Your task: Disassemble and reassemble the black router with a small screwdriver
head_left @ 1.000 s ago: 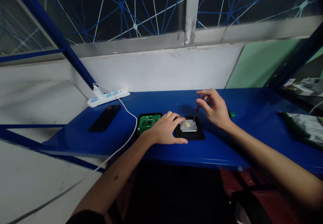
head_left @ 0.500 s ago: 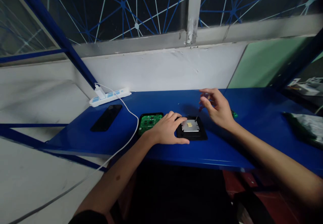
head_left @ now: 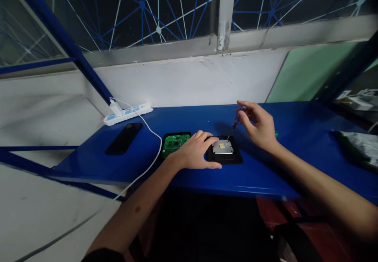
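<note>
Left of the plate [head_left: 227, 149], our left hand [head_left: 197, 150] lies spread; our right hand [head_left: 259, 126], pinching the tilted screwdriver [head_left: 235, 122], should straighten it.

right hand [head_left: 259, 127] holds screwdriver [head_left: 237, 121] at metal plate [head_left: 226, 149] | left hand [head_left: 196, 150] on black cover [head_left: 228, 160]

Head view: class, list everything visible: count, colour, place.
Table: 1, blue, centre
Plastic cover: 1, black, on table
Metal plate: 1, silver, on cover
Pad: 1, yellow, on plate
Screwdriver: 1, purplish, tip at plate
Circuit board: 1, green, left of cover
Smartphone: 1, black, table's left
Power strip: 1, white, back left
Charger: 1, white, in power strip
Cable: 1, white, from charger
Package: 1, silvery, far right
Panel: 1, green, back right
Window panes: several, dark, top
Left hand: 1, bare, on cover
Right hand: 1, bare, screwdriver in grip
</note>
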A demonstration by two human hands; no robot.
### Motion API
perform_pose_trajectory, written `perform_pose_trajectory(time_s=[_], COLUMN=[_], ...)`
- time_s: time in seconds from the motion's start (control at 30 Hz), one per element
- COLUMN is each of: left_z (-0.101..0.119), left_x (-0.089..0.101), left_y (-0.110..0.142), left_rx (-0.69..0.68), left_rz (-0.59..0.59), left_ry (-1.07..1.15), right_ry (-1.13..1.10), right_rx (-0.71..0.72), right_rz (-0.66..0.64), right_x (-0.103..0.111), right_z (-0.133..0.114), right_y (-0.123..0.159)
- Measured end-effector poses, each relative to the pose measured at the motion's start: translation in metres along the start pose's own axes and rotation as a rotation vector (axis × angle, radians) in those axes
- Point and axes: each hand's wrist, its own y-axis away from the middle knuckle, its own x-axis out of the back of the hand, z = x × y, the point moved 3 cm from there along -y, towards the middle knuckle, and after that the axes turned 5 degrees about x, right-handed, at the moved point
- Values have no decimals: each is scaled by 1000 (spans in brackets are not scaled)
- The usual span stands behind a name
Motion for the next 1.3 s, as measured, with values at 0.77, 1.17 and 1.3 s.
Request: perform_pose_trajectory(time_s=[0.77, 1.17, 1.3], left_z=[-7, -10, -12], left_x=[41, 25, 25], left_y=[-19, -29, -27], left_rx=[-1, -54, -37], left_rz=[28, 53, 56], left_ry=[-46, 45, 60], right_ry=[29, 9, 3], right_rx=[-87, -93, -94], right_rz=[-61, -14, 15], right_x=[-4, -3, -1], right_z=[1, 5, 6], right_y=[2, 2, 2])
